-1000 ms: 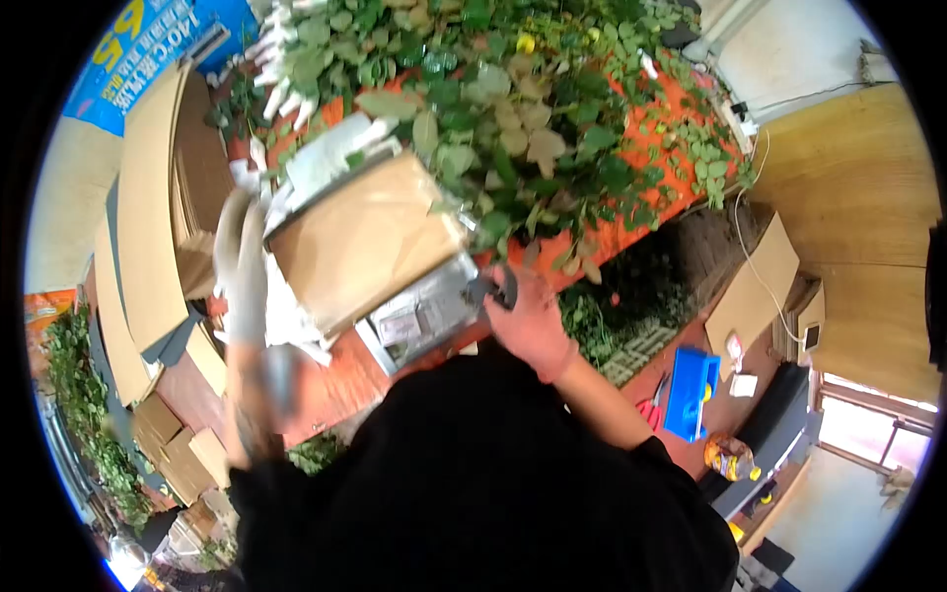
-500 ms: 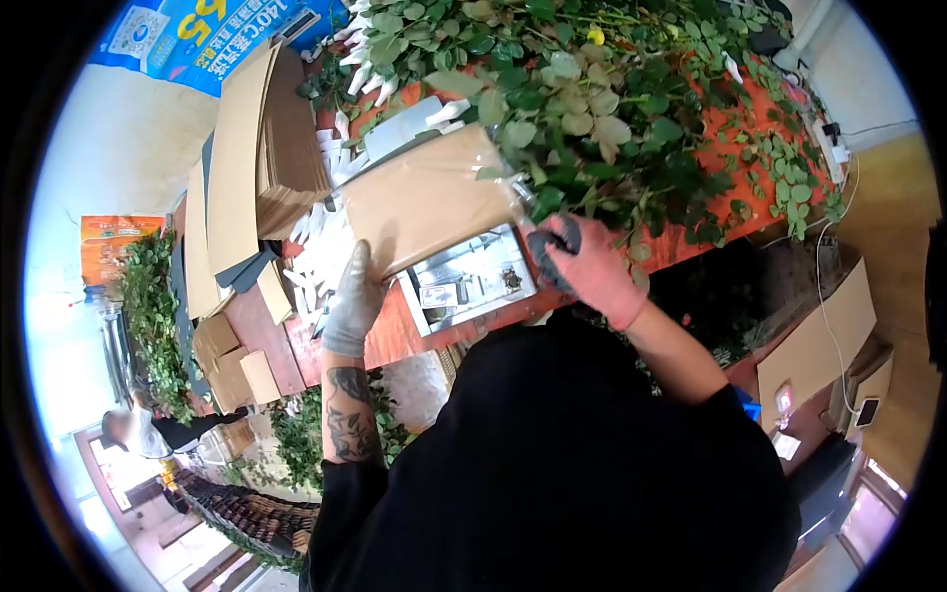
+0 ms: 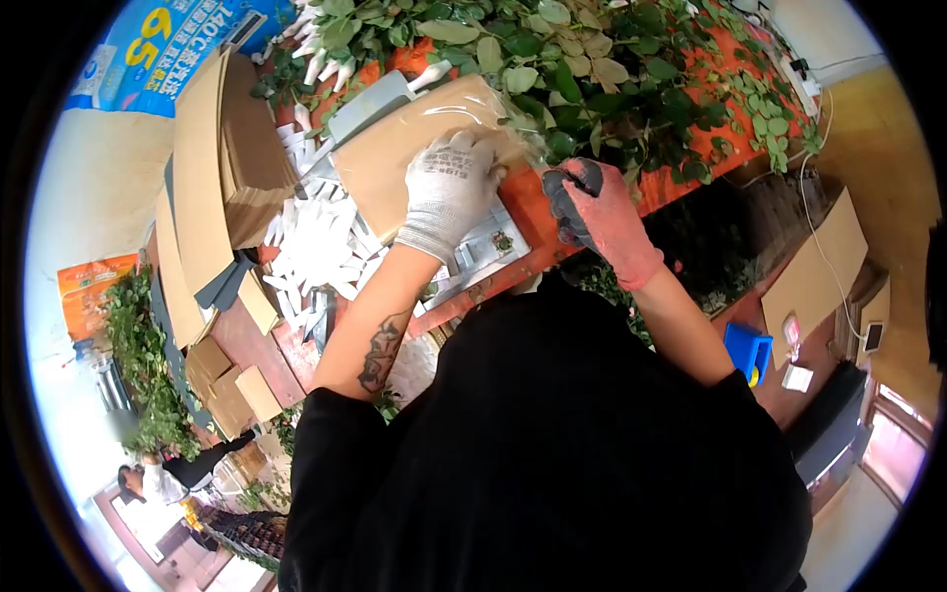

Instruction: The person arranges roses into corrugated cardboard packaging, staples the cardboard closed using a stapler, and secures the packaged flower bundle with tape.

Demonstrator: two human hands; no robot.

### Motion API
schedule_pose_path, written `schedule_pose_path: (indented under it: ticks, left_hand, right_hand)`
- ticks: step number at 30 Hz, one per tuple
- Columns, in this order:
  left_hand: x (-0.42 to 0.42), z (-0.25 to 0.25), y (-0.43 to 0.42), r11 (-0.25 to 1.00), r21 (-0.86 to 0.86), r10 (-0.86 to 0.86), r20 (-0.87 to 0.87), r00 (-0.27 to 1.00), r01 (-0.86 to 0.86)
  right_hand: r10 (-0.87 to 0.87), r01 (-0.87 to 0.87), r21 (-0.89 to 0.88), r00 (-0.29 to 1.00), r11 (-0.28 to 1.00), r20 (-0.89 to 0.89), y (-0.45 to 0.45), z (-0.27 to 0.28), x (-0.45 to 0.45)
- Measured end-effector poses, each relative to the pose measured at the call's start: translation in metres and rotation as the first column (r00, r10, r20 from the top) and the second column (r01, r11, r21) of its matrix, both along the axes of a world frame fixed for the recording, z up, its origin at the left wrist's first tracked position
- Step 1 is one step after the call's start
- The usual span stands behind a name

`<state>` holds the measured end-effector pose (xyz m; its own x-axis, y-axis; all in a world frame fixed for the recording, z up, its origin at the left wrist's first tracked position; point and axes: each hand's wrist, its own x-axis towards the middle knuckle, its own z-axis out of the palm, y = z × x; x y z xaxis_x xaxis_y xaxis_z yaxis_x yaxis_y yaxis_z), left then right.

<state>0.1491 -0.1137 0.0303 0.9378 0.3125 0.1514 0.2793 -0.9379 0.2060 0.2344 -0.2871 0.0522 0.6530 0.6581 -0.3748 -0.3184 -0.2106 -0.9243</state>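
Note:
My left hand (image 3: 454, 187), in a white knitted glove, lies palm down on a brown paper bundle (image 3: 380, 163) wrapped in clear plastic, its fingers spread toward the far edge. To the right, my right hand (image 3: 602, 212) wears a pink glove with dark fingertips. Its fingers are curled closed near the bundle's crinkled plastic end, and whatever they hold is hidden. Partly covered by the bundle and my left hand is a metal-framed tray (image 3: 483, 247). Leafy green stems (image 3: 592, 89) lie just beyond both hands.
Stacked cardboard sheets (image 3: 247, 148) stand at the left, beside a pile of white pieces (image 3: 316, 242). The red table (image 3: 538, 212) has a front edge near my body. A blue bin (image 3: 747, 350) is at the right. Another person (image 3: 163, 483) is at the lower left.
My left hand has moved from the bundle's near-left corner onto its top. My right hand stays closed near the bundle's right end. The camera view has shifted.

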Motion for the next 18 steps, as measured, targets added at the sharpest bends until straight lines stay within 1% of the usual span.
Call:
schedule_pose_path:
  ticks: [1, 3, 4, 5, 7, 8, 9, 11, 12, 13, 14, 15, 16, 18]
  left_hand:
    - [0.002, -0.005, 0.002, 1.000, -0.014, -0.007, -0.005, 1.000, 0.007]
    - [0.003, -0.007, 0.003, 1.000, -0.005, 0.021, -0.097, 0.995, -0.021]
    - [0.004, -0.002, 0.002, 0.998, -0.030, 0.056, -0.149, 0.987, -0.061]
    - [0.004, -0.005, 0.003, 0.997, -0.040, 0.060, -0.145, 0.988, -0.066]
    - [0.003, -0.009, 0.006, 0.997, -0.068, 0.029, -0.094, 0.995, -0.035]
    - [0.002, -0.010, 0.007, 0.997, -0.070, 0.035, -0.092, 0.995, -0.042]
    - [0.003, -0.010, 0.008, 0.995, -0.087, 0.040, -0.093, 0.995, -0.048]
    - [0.003, -0.009, 0.007, 0.993, -0.103, 0.051, -0.094, 0.994, -0.060]
    - [0.002, -0.008, 0.006, 0.992, -0.115, 0.049, -0.098, 0.994, -0.060]
    - [0.003, -0.007, 0.006, 0.991, -0.123, 0.044, -0.098, 0.994, -0.056]
    - [0.003, -0.007, 0.006, 0.991, -0.120, 0.041, -0.099, 0.994, -0.053]
    - [0.003, -0.007, 0.006, 0.991, -0.123, 0.042, -0.094, 0.995, -0.054]
    - [0.003, -0.007, 0.007, 0.991, -0.125, 0.043, -0.087, 0.995, -0.054]
    - [0.003, -0.011, 0.008, 0.994, -0.105, 0.027, -0.060, 0.998, -0.033]
  right_hand:
    - [-0.007, 0.007, -0.014, 1.000, 1.000, -0.005, -0.005, -0.009, -0.005]
    - [-0.089, 0.100, -0.024, 0.954, 0.995, 0.286, -0.017, -0.042, -0.021]
    - [-0.176, 0.187, -0.056, 0.972, 0.981, 0.153, -0.024, -0.051, -0.032]
    - [-0.170, 0.182, -0.065, 0.973, 0.981, 0.158, -0.030, -0.051, -0.038]
    - [-0.107, 0.105, -0.021, 0.987, 0.994, -0.117, -0.040, -0.049, -0.046]
    - [-0.188, 0.195, 0.012, 0.960, 0.981, -0.207, -0.039, -0.072, -0.056]
    - [-0.181, 0.187, 0.012, 0.962, 0.982, -0.203, -0.035, -0.090, -0.057]
    - [-0.028, 0.019, -0.030, 0.948, 0.999, -0.317, -0.020, -0.123, -0.049]
    - [-0.023, 0.014, -0.031, 0.948, 0.999, -0.317, -0.010, -0.139, -0.046]
    - [-0.078, 0.064, -0.095, 0.985, 0.993, -0.156, 0.004, -0.156, -0.040]
    - [-0.129, 0.129, -0.150, 0.992, 0.980, 0.007, 0.014, -0.174, -0.035]
    - [-0.134, 0.133, -0.146, 0.991, 0.980, 0.005, 0.022, -0.208, -0.031]
    - [-0.177, 0.200, -0.190, 0.975, 0.961, 0.130, 0.030, -0.248, -0.028]
    - [-0.208, 0.272, -0.221, 0.939, 0.937, 0.274, 0.039, -0.240, -0.024]
